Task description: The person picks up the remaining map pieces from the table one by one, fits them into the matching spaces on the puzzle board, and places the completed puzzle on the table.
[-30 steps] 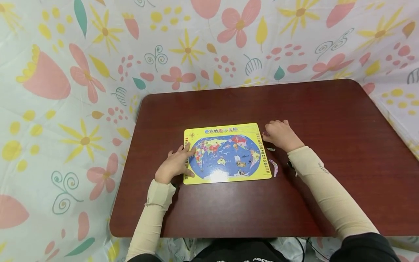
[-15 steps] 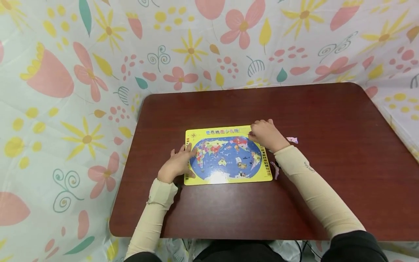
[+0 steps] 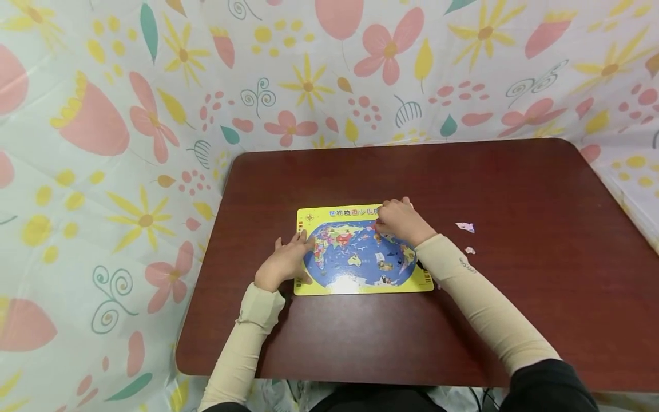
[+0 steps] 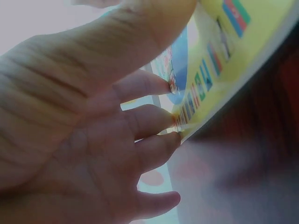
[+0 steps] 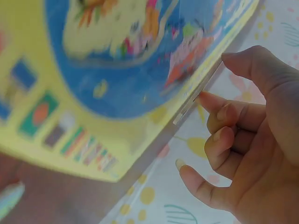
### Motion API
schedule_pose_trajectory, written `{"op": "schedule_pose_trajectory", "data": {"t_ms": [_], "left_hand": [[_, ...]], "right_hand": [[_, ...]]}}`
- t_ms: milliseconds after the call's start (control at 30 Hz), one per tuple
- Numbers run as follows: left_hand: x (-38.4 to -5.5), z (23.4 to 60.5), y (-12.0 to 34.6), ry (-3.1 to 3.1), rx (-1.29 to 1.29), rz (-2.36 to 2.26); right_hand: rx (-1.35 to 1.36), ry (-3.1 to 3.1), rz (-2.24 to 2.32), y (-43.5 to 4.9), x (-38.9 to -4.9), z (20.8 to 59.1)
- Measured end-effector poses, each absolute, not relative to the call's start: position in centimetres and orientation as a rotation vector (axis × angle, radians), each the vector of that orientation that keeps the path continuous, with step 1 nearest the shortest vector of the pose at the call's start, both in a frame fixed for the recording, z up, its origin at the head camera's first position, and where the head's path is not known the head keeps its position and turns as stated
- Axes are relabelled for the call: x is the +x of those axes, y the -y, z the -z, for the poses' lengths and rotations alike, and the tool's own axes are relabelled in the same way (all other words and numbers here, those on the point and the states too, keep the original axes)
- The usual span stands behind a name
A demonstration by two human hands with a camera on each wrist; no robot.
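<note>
A yellow-bordered world map puzzle board, with a blue oval map and rows of flags, lies flat on the table. My left hand rests on its left edge with fingers spread; in the left wrist view its fingertips touch the flag border. Above the upper right of the map, my right hand pinches a thin puzzle piece between thumb and forefinger. The right wrist view shows this piece nearly edge-on, so its picture is hidden. The hand covers part of the board's top right.
Right of the board, a pinkish loose piece and a smaller loose piece lie on the brown table. Another piece is mostly hidden under the right sleeve. A flowered curtain hangs behind and beside the table.
My right hand has moved left from beside the board's right edge to over the map, carrying the small piece. Loose pieces at the right came into view. The left hand stays in place.
</note>
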State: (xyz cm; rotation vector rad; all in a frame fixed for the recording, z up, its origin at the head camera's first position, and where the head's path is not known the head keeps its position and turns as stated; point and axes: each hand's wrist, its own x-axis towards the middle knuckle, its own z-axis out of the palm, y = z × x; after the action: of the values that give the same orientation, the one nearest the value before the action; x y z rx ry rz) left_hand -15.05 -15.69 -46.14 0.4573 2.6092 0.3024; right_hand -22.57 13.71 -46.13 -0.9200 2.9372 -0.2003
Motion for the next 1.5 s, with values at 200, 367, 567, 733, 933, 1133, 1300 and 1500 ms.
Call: {"op": "schedule_pose_trajectory", "data": {"t_ms": [200,367,567,733,933,1133,1300,1500], "left_hand": [[-14.9,46.3,15.3,-2.612,0.481,-0.332],[-15.0,46.2,15.1,-2.607,0.495,-0.364],[-15.2,46.0,14.9,-2.604,0.494,-0.396],[-15.2,46.1,14.7,-2.596,0.488,-0.423],[-14.9,46.4,14.7,-2.575,0.484,-0.418],[-14.8,46.4,15.4,-2.573,0.477,-0.439],[-14.8,46.3,16.0,-2.580,0.467,-0.452],[-14.8,46.2,16.5,-2.572,0.469,-0.444]], "right_hand": [[-0.892,-2.906,0.184,-13.8,-22.1,46.9],[-0.890,-2.946,0.215,-14.2,-21.9,46.8],[-0.849,-2.958,0.264,-14.6,-22.0,46.2],[-0.810,-2.926,0.295,-15.2,-22.0,46.0],[-0.822,-2.909,0.315,-17.0,-21.4,45.4],[-0.803,-2.913,0.283,-19.3,-21.3,44.5],[-0.800,-2.914,0.260,-20.6,-21.3,44.4],[-0.765,-2.861,0.289,-21.9,-20.4,44.9]]}}
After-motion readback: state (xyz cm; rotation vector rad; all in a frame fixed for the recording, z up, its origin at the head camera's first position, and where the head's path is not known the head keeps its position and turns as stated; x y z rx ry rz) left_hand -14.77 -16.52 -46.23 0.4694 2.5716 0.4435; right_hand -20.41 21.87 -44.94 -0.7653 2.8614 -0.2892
